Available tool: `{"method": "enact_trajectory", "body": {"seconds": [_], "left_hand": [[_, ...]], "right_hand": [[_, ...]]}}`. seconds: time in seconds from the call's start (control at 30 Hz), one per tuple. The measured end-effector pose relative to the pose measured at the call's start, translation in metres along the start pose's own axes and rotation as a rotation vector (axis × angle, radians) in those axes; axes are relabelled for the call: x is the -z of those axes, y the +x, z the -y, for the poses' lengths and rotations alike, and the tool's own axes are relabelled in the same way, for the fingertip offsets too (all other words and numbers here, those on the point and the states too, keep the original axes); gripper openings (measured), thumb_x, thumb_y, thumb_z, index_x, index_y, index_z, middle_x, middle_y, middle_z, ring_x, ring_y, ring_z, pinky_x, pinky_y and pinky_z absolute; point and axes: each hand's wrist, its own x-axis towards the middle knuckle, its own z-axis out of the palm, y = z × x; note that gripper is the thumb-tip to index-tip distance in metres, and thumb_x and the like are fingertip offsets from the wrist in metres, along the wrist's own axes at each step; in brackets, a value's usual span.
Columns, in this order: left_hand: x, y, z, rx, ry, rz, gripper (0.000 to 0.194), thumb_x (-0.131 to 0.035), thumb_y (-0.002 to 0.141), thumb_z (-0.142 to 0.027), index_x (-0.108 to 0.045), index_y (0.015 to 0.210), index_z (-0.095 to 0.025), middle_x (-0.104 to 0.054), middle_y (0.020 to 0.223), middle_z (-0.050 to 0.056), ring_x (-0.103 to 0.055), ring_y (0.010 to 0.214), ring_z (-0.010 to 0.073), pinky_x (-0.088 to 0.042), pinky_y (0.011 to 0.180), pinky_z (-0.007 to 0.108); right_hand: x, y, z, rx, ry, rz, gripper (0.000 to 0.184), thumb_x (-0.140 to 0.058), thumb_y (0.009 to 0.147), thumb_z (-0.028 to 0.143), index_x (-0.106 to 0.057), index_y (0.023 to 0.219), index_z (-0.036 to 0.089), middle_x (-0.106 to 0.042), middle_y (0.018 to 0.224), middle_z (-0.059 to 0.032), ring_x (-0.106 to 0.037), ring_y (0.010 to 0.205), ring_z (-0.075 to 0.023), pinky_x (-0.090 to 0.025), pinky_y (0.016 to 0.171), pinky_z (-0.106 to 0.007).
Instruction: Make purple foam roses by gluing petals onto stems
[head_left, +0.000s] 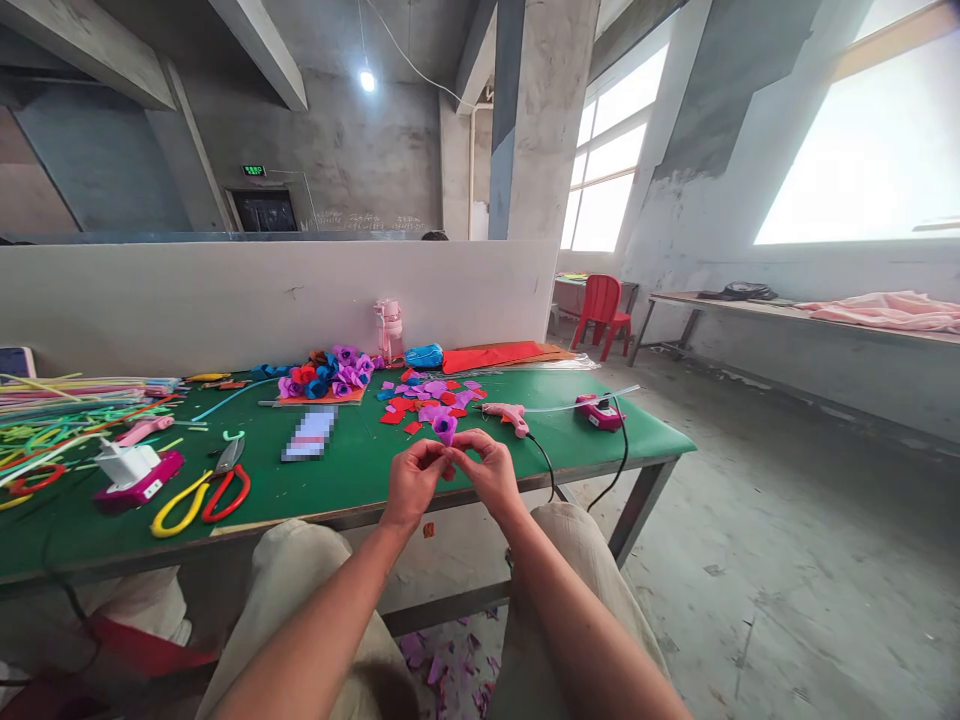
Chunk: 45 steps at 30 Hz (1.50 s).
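Observation:
A small purple paper flower stands upright between my fingertips, above the front edge of the green table. My left hand pinches its base from the left. From the other side my right hand is closed on the same base, and the fingers of both hands meet there. Just beyond lie loose purple and red paper pieces. A pink glue gun rests to the right of my right hand, a clear glue stick in its back end.
Left on the green table lie scissors, a phone, a pile of finished paper flowers, a white plug on a power strip and coloured stems. A pink bottle stands behind; another power block sits right.

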Motion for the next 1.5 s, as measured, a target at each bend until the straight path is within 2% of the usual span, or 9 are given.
{"method": "enact_trajectory", "body": {"seconds": [0.27, 0.4, 0.63, 0.77, 0.87, 0.97, 1.17, 1.4, 1.5], "left_hand": [[0.001, -0.001, -0.009, 0.033, 0.007, 0.066, 0.02, -0.07, 0.069, -0.035, -0.063, 0.068, -0.016, -0.058, 0.05, -0.003, -0.053, 0.048, 0.0109, -0.045, 0.051, 0.022], [0.004, 0.0, -0.01, 0.013, 0.041, 0.105, 0.019, -0.069, 0.071, -0.034, -0.063, 0.069, -0.016, -0.058, 0.051, -0.003, -0.054, 0.048, 0.0105, -0.044, 0.052, 0.022], [0.005, -0.002, -0.013, -0.063, 0.124, 0.082, 0.018, -0.067, 0.071, -0.035, -0.062, 0.069, -0.017, -0.059, 0.052, -0.003, -0.054, 0.049, 0.0109, -0.043, 0.051, 0.021], [0.007, 0.001, -0.011, -0.072, 0.146, 0.05, 0.018, -0.067, 0.071, -0.035, -0.063, 0.069, -0.018, -0.059, 0.051, -0.003, -0.055, 0.048, 0.0116, -0.044, 0.051, 0.022], [0.01, 0.003, -0.008, -0.075, 0.165, 0.049, 0.017, -0.069, 0.069, -0.034, -0.063, 0.068, -0.018, -0.06, 0.05, -0.003, -0.056, 0.048, 0.0119, -0.045, 0.051, 0.022], [0.011, 0.004, -0.008, -0.069, 0.188, 0.079, 0.017, -0.068, 0.07, -0.035, -0.064, 0.071, -0.019, -0.06, 0.051, -0.002, -0.056, 0.048, 0.0122, -0.045, 0.051, 0.022], [0.01, 0.002, -0.011, -0.07, 0.221, 0.115, 0.016, -0.066, 0.072, -0.036, -0.064, 0.07, -0.02, -0.06, 0.051, -0.003, -0.056, 0.048, 0.012, -0.045, 0.052, 0.022], [0.011, 0.003, -0.01, -0.122, 0.258, 0.109, 0.014, -0.067, 0.071, -0.034, -0.065, 0.073, -0.02, -0.061, 0.056, -0.002, -0.057, 0.051, 0.0123, -0.046, 0.053, 0.022], [0.015, 0.006, -0.007, -0.137, 0.231, 0.061, 0.015, -0.067, 0.072, -0.034, -0.066, 0.075, -0.019, -0.063, 0.059, -0.002, -0.058, 0.053, 0.0126, -0.047, 0.055, 0.022]], "right_hand": [[0.003, 0.0, -0.003, -0.097, 0.03, 0.006, 0.017, -0.07, 0.07, 0.034, -0.067, 0.069, 0.018, -0.061, 0.068, -0.0007, -0.054, 0.064, -0.0144, -0.044, 0.062, -0.027], [0.004, 0.0, 0.0, -0.055, 0.0, -0.002, 0.016, -0.069, 0.07, 0.033, -0.065, 0.066, 0.018, -0.059, 0.064, 0.0003, -0.052, 0.062, -0.0138, -0.043, 0.062, -0.027], [0.003, 0.001, 0.0, 0.067, -0.002, -0.011, 0.016, -0.067, 0.072, 0.032, -0.063, 0.064, 0.019, -0.057, 0.065, -0.0001, -0.053, 0.064, -0.0141, -0.043, 0.063, -0.027], [0.004, 0.002, -0.002, 0.009, 0.024, 0.056, 0.019, -0.069, 0.072, 0.037, -0.066, 0.076, 0.019, -0.059, 0.071, -0.0005, -0.053, 0.065, -0.0138, -0.044, 0.065, -0.026], [0.008, 0.003, 0.0, 0.042, -0.017, 0.104, 0.027, -0.069, 0.073, 0.039, -0.067, 0.092, 0.02, -0.061, 0.081, -0.0022, -0.054, 0.072, -0.0151, -0.046, 0.072, -0.028], [0.012, 0.004, 0.004, 0.075, -0.034, 0.109, 0.022, -0.067, 0.075, 0.039, -0.068, 0.087, 0.02, -0.063, 0.082, -0.0033, -0.057, 0.079, -0.0174, -0.046, 0.076, -0.029], [0.014, 0.004, 0.004, 0.073, -0.039, 0.07, 0.017, -0.068, 0.075, 0.036, -0.066, 0.076, 0.019, -0.064, 0.076, -0.0021, -0.059, 0.075, -0.0167, -0.045, 0.074, -0.028], [0.014, 0.002, 0.009, 0.115, -0.075, 0.087, 0.019, -0.067, 0.075, 0.037, -0.068, 0.08, 0.019, -0.064, 0.077, -0.0027, -0.059, 0.074, -0.0167, -0.047, 0.074, -0.029], [0.013, 0.003, 0.008, 0.09, -0.045, 0.109, 0.027, -0.068, 0.074, 0.036, -0.068, 0.096, 0.02, -0.066, 0.084, -0.0031, -0.06, 0.078, -0.0168, -0.047, 0.077, -0.03]]}}
